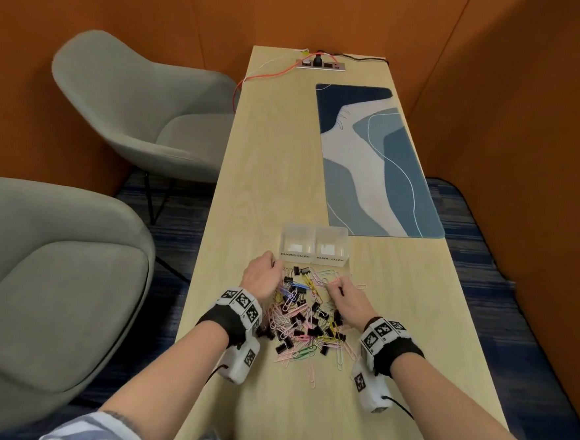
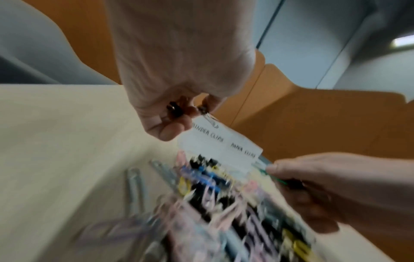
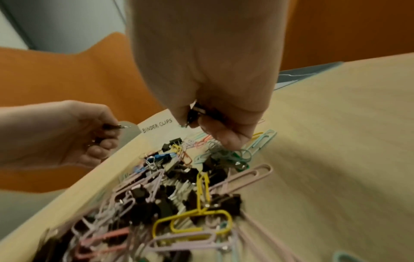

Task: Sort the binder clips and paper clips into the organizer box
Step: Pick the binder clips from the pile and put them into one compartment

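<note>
Black binder clips and pastel paper clips lie tangled in one pile (image 1: 309, 319) on the table (image 1: 267, 184), just on my side of the organizer box (image 1: 314, 244), which has two compartments — the left one marked for binder clips, the right one for paper clips. My left hand (image 1: 260, 274) sits at the box's near left corner with its fingers (image 2: 165, 127) curled round what looks like one or two black binder clips (image 2: 173, 108). My right hand (image 1: 345, 294) is low over the pile's box-side edge, fingers (image 3: 226, 140) closed on something dark with a green wire sticking out; I cannot tell which kind of clip it is. The risk I judge greatest is a mixed grab: the wires interlock, so lifting one piece could drag a paper clip along with a binder clip into the wrong half. A loose clip could also skid off the table's left edge, which is near. Counts: one box, two compartments, both seemingly empty; the pile holds dozens of each kind, too tangled and blurred to count exactly.
</note>
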`<action>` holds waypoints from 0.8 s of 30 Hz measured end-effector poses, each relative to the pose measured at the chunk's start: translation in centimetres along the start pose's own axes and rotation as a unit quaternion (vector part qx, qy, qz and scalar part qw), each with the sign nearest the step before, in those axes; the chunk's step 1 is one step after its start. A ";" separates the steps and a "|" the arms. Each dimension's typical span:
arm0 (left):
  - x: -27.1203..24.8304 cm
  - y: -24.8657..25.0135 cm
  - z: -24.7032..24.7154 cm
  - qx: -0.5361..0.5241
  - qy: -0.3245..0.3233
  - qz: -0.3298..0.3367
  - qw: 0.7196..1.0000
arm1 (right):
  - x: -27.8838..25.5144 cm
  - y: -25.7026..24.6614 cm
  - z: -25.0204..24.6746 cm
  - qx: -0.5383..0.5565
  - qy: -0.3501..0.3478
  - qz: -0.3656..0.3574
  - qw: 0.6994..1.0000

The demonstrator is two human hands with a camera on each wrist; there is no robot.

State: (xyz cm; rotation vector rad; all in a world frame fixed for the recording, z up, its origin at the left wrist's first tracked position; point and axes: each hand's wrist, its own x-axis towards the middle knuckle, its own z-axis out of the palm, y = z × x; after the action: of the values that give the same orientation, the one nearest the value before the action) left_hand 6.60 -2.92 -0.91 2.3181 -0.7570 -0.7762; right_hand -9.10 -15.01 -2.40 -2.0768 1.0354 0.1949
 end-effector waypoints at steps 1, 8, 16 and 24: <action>0.3 0.6 -0.3 -0.021 0.008 0.000 1.000 | 0.1 -0.1 -0.1 0.029 -0.003 0.014 0.999; 4.7 5.6 -2.2 -0.010 0.023 0.009 1.000 | 0.8 -3.1 -2.1 0.470 -0.073 0.133 0.870; 6.8 6.8 -2.1 0.116 -0.007 -0.031 0.993 | 2.9 -6.4 -4.6 0.524 -0.106 0.144 0.833; 6.5 6.6 -1.5 0.122 -0.005 -0.039 0.992 | 2.1 -2.1 -1.7 0.213 -0.132 0.122 0.960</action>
State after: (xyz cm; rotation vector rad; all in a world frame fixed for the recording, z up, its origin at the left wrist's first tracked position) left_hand 9.85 -11.15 2.22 2.5767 -0.8081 -0.7663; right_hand -6.53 -16.74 -0.98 -1.4902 1.0584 0.3322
